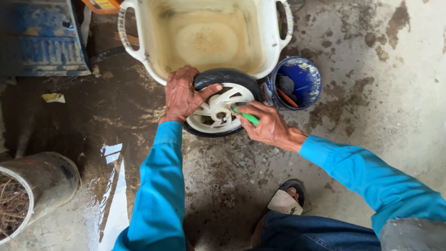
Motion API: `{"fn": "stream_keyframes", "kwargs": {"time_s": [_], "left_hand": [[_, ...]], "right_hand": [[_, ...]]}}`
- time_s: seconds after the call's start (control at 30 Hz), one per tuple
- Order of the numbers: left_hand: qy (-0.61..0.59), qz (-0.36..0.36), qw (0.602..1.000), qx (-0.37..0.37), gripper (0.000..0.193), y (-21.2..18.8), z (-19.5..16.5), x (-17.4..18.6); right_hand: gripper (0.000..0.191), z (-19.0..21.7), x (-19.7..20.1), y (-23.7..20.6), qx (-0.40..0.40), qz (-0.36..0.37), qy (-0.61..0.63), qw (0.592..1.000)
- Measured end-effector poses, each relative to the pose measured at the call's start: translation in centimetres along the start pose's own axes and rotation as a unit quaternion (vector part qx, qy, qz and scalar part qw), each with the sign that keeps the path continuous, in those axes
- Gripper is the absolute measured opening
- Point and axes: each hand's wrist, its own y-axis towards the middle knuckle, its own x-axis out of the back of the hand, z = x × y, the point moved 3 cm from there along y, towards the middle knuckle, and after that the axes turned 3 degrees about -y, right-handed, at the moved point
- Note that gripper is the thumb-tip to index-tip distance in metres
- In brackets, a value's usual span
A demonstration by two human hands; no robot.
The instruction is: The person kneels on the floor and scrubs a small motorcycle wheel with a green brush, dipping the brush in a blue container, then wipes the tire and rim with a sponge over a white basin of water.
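A small wheel [222, 109] with a black tyre and white spokes is stood on edge on the wet concrete floor [371, 116], leaned against a white tub [267, 46] of murky water, its spoked face turned up toward the camera. Its upper-left rim is hidden under the left hand [182, 94], which is clamped over the tyre. A green-handled tool [247, 116], its tip concealed, is gripped by the right hand [265, 124] at the hub.

Green tool's [249, 118] head hidden inside right hand [267, 125]; wheel's [222, 103] upper-left rim covered by left hand [182, 95].

one wheel [222, 103], one tub [204, 35], one bucket [297, 83]
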Motion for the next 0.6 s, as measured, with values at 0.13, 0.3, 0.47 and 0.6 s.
{"fn": "stream_keyframes", "kwargs": {"time_s": [0.13,0.3,0.47,0.6], "left_hand": [[0.011,0.024,0.999,0.028,0.069,-0.2,0.2,-0.2],[0.001,0.015,1.0,0.021,0.068,0.0,0.3,-0.2],[0.019,-0.002,1.0,0.006,0.068,-0.2,0.1,-0.5],[0.014,0.001,1.0,0.004,0.068,-0.2,0.1,-0.7]], "right_hand": [[0.017,0.8,0.7,1.1,0.044,0.001,-0.006,0.999],[0.012,-1.0,0.7,1.6,0.011,0.071,0.017,0.997],[0.008,-1.7,1.8,1.2,0.006,0.114,-0.164,0.98],[0.005,-0.8,0.5,2.1,0.067,0.062,-0.099,0.991]]}}
